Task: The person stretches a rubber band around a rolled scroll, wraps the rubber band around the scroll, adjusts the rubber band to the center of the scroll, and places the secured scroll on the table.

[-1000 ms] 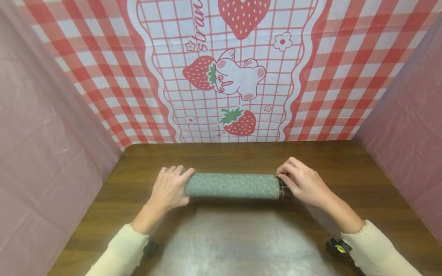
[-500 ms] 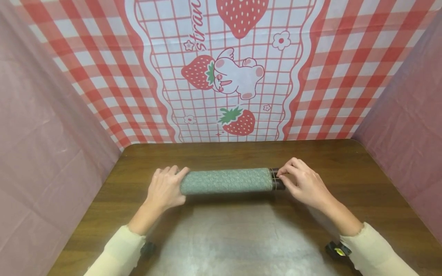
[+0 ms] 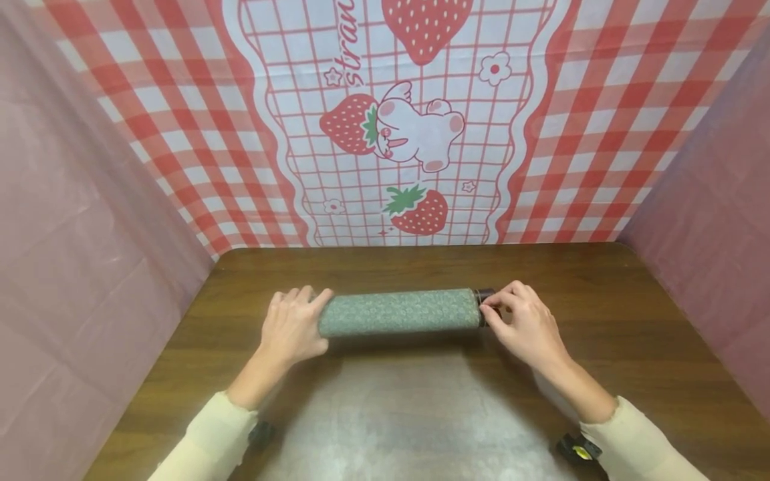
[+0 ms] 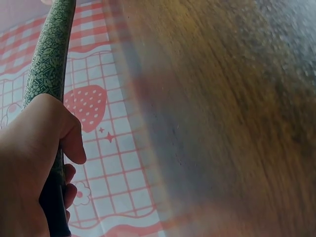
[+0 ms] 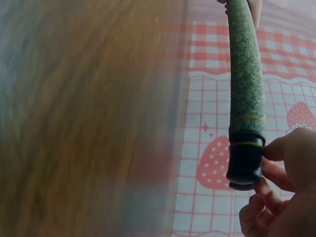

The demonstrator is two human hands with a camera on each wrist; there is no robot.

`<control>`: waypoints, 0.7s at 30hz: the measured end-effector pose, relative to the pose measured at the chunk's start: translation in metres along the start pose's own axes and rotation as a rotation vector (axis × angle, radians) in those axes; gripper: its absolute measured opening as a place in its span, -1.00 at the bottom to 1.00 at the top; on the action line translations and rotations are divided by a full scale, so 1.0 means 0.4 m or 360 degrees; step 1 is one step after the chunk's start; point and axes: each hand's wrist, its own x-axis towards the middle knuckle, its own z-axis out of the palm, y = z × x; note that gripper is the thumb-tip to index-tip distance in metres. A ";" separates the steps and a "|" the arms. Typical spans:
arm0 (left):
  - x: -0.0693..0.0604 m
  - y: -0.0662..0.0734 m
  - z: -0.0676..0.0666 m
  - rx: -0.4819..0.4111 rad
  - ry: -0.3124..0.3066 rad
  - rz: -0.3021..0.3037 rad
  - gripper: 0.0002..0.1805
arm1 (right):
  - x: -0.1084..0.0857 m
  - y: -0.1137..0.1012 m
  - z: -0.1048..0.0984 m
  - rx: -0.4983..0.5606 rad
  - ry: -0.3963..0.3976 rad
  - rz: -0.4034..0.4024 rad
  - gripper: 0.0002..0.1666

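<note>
A rolled-up scroll [image 3: 400,312] with a green floral cover lies level across the two hands, above the table. Its dark end knobs [image 5: 245,160] stick out at the right end, where a thin yellowish band [image 5: 247,143] loops around them. My left hand [image 3: 293,327] grips the left end, thumb on the near side and fingers over the far side; in the left wrist view a dark end shows below the palm. With thumb and forefinger my right hand [image 3: 525,324] pinches the thin band at the right end; the exact contact is partly hidden by the fingers.
A brown wooden table [image 3: 385,407] lies beneath, with a glossy reflection at its front. Behind it hangs a red-and-white strawberry cloth [image 3: 391,133]. Pink curtains [image 3: 78,267] close off both sides. A dark wrist device [image 3: 579,447] sits by the right sleeve.
The scroll shifted slightly left, then back a little right, and its right end is tilted up and away. My right fingers moved from the knobs' far end closer to the green cover.
</note>
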 end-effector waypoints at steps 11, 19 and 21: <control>0.006 0.013 -0.003 0.0016 -0.0079 -0.0029 -0.15 | 0.002 -0.010 0.000 0.0066 -0.0150 0.0208 -0.94; 0.009 0.021 -0.008 -0.0019 -0.0226 -0.0126 -0.18 | 0.004 -0.013 -0.004 0.0079 -0.0165 0.0172 -0.94; 0.011 0.022 -0.009 -0.0028 -0.0253 -0.0137 -0.17 | 0.003 -0.014 -0.007 0.0077 -0.0169 0.0166 -0.94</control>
